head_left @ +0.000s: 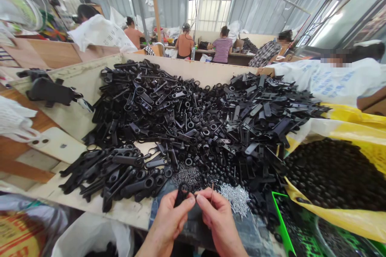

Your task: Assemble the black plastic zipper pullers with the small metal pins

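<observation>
Leftward of hands (175,215) (219,213), Apple-logo phone (57,148)

Piece (181,194) in left hand (177,213): black. Thin rod (212,191) at right hand (217,213): reddish brown. Heaped parts (150,100), centre: black. Screws (237,198), near right: bright silver. Small bits (185,174) left of them: dull grey. Cloth (253,231) beneath: faded blue. Tabletop (129,211), near left: cream. Crate (282,225), near right: vivid green. Sack (362,125), right: yellow and white. Far shirts: orange (185,46), striped purple-and-white (222,48), dark-and-white check (267,53).
</observation>
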The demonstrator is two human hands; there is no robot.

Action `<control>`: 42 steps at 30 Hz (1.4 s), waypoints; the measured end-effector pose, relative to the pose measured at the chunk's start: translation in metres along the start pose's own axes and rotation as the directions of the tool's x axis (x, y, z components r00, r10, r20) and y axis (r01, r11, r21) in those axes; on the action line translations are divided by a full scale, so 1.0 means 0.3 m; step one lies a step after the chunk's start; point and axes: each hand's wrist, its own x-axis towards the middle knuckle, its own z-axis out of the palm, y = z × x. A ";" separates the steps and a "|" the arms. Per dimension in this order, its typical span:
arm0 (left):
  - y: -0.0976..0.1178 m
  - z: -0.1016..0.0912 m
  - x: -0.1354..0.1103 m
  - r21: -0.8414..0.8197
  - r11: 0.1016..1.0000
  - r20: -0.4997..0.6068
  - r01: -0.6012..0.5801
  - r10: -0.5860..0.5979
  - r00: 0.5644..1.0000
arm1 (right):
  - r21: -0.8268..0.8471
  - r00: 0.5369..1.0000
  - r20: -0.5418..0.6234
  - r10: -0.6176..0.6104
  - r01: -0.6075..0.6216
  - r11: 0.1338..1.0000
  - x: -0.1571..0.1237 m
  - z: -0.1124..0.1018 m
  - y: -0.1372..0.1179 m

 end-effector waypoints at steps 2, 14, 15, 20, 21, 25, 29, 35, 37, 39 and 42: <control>-0.005 -0.004 0.001 0.003 1.000 0.013 0.013 -0.013 1.000 | -0.004 1.000 0.017 -0.004 0.004 1.000 0.003 -0.006 0.011; -0.006 -0.008 -0.014 -0.009 1.000 0.050 0.026 -0.026 0.998 | -0.451 0.862 0.267 -0.432 0.507 0.734 -0.008 -0.066 -0.038; -0.004 -0.007 -0.015 -0.014 1.000 0.048 0.023 -0.022 0.999 | -0.465 0.836 0.311 -0.452 0.548 0.695 -0.011 -0.072 -0.047; -0.016 0.007 -0.007 -0.148 0.981 0.088 0.125 -0.113 0.990 | -0.512 0.844 0.252 -0.474 0.532 0.674 -0.030 -0.092 -0.057; -0.022 0.012 -0.004 -0.181 0.970 0.098 0.160 -0.144 0.985 | -0.521 0.853 0.213 -0.476 0.511 0.683 -0.033 -0.094 -0.055; -0.043 0.037 0.002 -0.241 0.942 0.113 0.235 -0.214 0.970 | -0.527 0.879 0.148 -0.454 0.459 0.715 -0.040 -0.109 -0.046; -0.038 0.055 -0.013 -0.242 0.930 0.128 0.277 -0.252 0.959 | -0.516 0.912 0.127 -0.390 0.397 0.759 -0.044 -0.127 -0.039; -0.005 0.040 -0.058 -0.214 0.916 0.271 0.340 -0.279 0.921 | -0.457 0.935 0.103 -0.338 0.347 0.819 -0.052 -0.127 -0.044; -0.012 0.028 -0.069 -0.191 0.930 0.307 0.315 -0.249 0.919 | -0.497 0.911 0.158 -0.381 0.407 0.767 -0.051 -0.115 -0.054; -0.024 0.020 -0.077 -0.151 0.950 0.315 0.273 -0.216 0.924 | -0.543 0.865 0.248 -0.437 0.498 0.677 -0.047 -0.103 -0.064; -0.032 0.014 -0.090 -0.088 0.964 0.264 0.251 -0.221 0.939 | -0.565 0.803 0.356 -0.478 0.592 0.575 -0.037 -0.095 -0.070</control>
